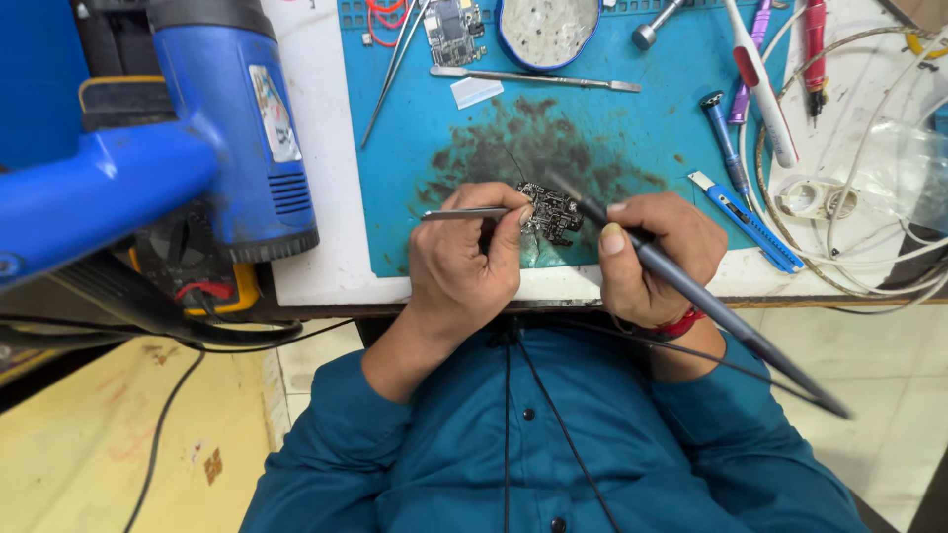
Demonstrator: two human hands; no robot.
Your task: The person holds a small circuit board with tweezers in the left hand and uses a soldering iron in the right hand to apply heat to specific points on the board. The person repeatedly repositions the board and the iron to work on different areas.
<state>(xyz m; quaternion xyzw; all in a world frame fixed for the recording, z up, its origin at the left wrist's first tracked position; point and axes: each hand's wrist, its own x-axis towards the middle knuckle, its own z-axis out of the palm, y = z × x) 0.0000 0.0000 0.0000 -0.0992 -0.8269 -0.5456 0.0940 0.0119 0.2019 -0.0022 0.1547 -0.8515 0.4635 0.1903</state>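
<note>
From the head camera, the left hand (464, 262) is curled into a loose fist, thumb and forefinger pinched on metal tweezers (464, 212) whose tips sit at the edge of a small dark circuit board (549, 211). The board lies on the stained blue work mat (415, 118), near its front edge; part of it is covered by the left fingertips, so how far the tweezers bite on it cannot be made out. The right hand (652, 252) is closed around a grey soldering iron (691, 286), held like a pen, its tip slanting down to the board from the right; the exact contact point is too small to tell. The iron's handle runs down and right over a red wristband (681, 323).

Further back on the mat lie a second pair of tweezers (395, 69), a flat metal spatula (533, 77), another circuit board (452, 30) cut off by the top edge, and a round blue tin (548, 35) likewise cropped. A blue utility knife (746, 222) and a screwdriver (724, 138) lie to the right, beside tangled white cables (849, 247). A blue heat gun (227, 128) fills the left, its upper part out of frame
</note>
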